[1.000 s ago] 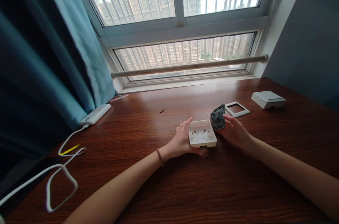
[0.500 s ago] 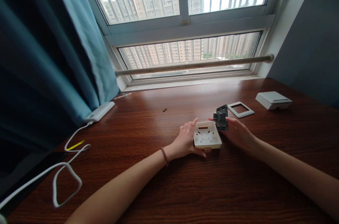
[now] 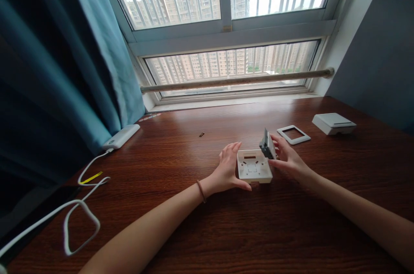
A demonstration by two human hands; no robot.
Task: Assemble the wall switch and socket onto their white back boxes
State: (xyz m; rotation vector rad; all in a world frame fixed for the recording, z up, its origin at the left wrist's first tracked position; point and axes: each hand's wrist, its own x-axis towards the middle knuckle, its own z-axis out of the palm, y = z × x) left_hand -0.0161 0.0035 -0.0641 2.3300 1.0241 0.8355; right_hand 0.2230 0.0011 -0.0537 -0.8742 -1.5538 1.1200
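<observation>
A white square wall-socket back box (image 3: pixel 255 177) lies on the wooden table with its open side up, showing slots and screw holes inside. My left hand (image 3: pixel 228 166) is spread around its left side, fingers stretched by the back corner and thumb along the front edge; whether it touches is unclear. In my right hand (image 3: pixel 286 153) is a switch or socket module (image 3: pixel 267 144), gripped by its edges. It stands tilted above the box's right back corner, its dark rear facing left and its pale front toward my palm.
A white square frame (image 3: pixel 294 139) lies behind my right hand. Farther right is a white box-shaped fitting (image 3: pixel 334 123). A tiny dark metal piece (image 3: pixel 202 134) lies left of centre. White cable (image 3: pixel 82 200) and a white power bank (image 3: pixel 122 137) are by the curtain (image 3: pixel 97 49).
My right hand has turned the module, so its dark back now faces left and down and its pale front shows. The fingers of my left hand look straighter and looser beside the back box.
</observation>
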